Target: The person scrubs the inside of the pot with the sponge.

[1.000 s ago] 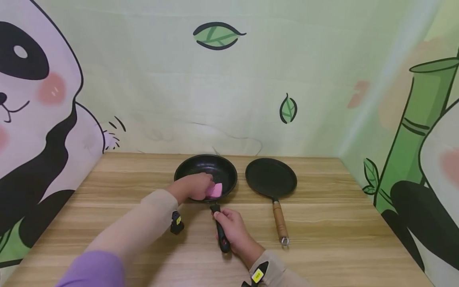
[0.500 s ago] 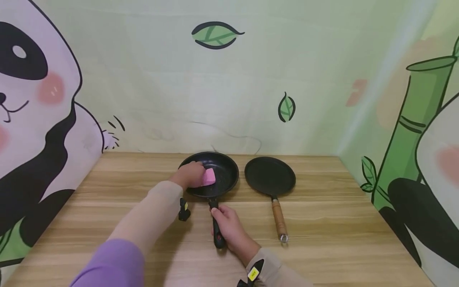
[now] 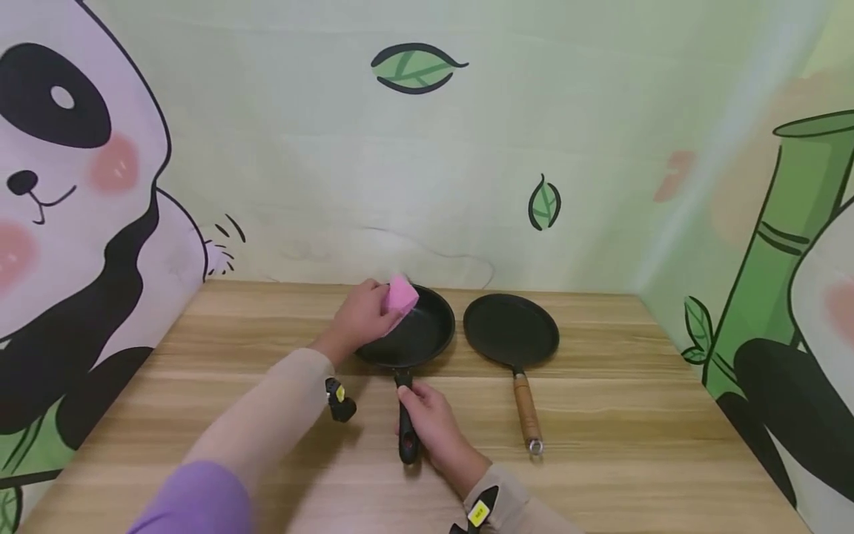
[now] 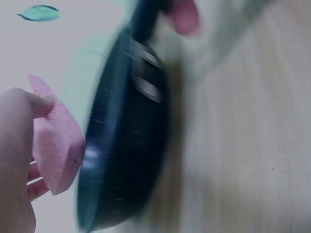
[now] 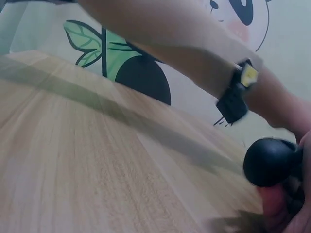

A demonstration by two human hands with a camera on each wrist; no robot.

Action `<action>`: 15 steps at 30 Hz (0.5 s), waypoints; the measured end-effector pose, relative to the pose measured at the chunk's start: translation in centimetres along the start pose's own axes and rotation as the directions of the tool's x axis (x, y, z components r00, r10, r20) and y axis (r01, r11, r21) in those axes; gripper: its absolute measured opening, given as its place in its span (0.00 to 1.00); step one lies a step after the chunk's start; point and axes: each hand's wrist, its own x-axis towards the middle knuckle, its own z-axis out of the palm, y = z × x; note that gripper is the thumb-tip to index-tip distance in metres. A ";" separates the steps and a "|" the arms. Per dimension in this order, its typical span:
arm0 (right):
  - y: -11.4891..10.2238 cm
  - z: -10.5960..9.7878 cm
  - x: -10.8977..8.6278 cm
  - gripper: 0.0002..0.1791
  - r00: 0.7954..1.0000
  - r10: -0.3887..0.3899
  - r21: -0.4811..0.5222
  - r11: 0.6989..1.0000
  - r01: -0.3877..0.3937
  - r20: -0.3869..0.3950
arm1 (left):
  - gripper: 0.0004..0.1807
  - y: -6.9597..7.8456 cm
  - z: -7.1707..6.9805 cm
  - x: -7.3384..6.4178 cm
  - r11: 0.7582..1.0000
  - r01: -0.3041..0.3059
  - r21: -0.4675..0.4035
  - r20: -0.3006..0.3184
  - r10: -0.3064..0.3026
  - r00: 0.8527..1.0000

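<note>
My left hand (image 3: pixel 363 315) pinches a pink sponge (image 3: pixel 402 295) between thumb and fingers, raised above the left part of a black frying pan (image 3: pixel 427 330). In the left wrist view the sponge (image 4: pixel 57 143) is bent in the grip, beside the pan's rim (image 4: pixel 92 170). The pan's black handle (image 3: pixel 408 426) lies in the grip of my right hand (image 3: pixel 437 430), thumb along its top. Only the handle's rounded end (image 5: pixel 269 162) and part of the right hand show in the right wrist view.
A flat black griddle pan (image 3: pixel 511 330) with a wooden handle (image 3: pixel 526 411) lies to the right of the frying pan. Both are on a wood-grain table (image 3: pixel 600 415). Behind rises a printed wall (image 3: pixel 300 148) with pandas, leaves and bamboo.
My left hand has lifted the sponge up from inside the frying pan to above its rim. The right hand keeps hold of the handle. The griddle pan stays put.
</note>
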 end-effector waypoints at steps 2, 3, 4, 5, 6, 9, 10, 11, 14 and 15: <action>-0.4 -0.5 -0.4 0.29 1.000 0.019 -0.102 0.995 -0.018 0.005 | 0.32 0.2 -1.7 -0.8 0.997 0.039 -0.071 -0.084 -0.045 0.995; -0.7 -0.7 -0.5 0.31 0.999 0.030 -0.148 0.989 -0.028 0.011 | 0.34 0.1 -2.6 -1.3 0.993 0.064 -0.095 -0.116 -0.075 0.990; -1.0 -1.0 -0.7 0.33 0.999 0.041 -0.197 0.980 -0.036 0.022 | 0.35 -0.1 -3.6 -1.8 0.988 0.093 -0.120 -0.141 -0.110 0.984; -1.3 -1.4 -0.8 0.35 0.998 0.050 -0.235 0.971 -0.040 0.037 | 0.36 -0.4 -4.5 -2.3 0.984 0.122 -0.133 -0.164 -0.143 0.976; -1.7 -1.8 -0.9 0.35 0.997 0.058 -0.265 0.963 -0.042 0.051 | 0.35 -0.9 -5.5 -2.9 0.978 0.148 -0.148 -0.179 -0.174 0.968; -3.3 -3.6 -1.1 0.33 0.996 0.019 -0.351 0.936 0.011 0.083 | 0.35 -2.5 -7.8 -4.2 0.960 0.224 -0.168 -0.199 -0.255 0.946; -3.8 -4.3 -1.1 0.32 0.996 -0.006 -0.387 0.921 0.040 0.088 | 0.35 -3.1 -8.4 -4.6 0.954 0.246 -0.172 -0.199 -0.278 0.940; -4.3 -5.1 -1.0 0.31 0.995 -0.034 -0.420 0.905 0.071 0.093 | 0.35 -3.6 -9.0 -5.0 0.947 0.270 -0.173 -0.194 -0.302 0.933; -5.8 -7.5 -0.8 0.28 0.990 -0.117 -0.531 0.835 0.143 0.082 | 0.36 -5.0 -10.3 -6.3 0.924 0.338 -0.178 -0.171 -0.367 0.914; -6.1 -8.3 -0.7 0.28 0.987 -0.141 -0.562 0.812 0.157 0.073 | 0.36 -5.4 -10.6 -6.7 0.917 0.357 -0.177 -0.166 -0.386 0.908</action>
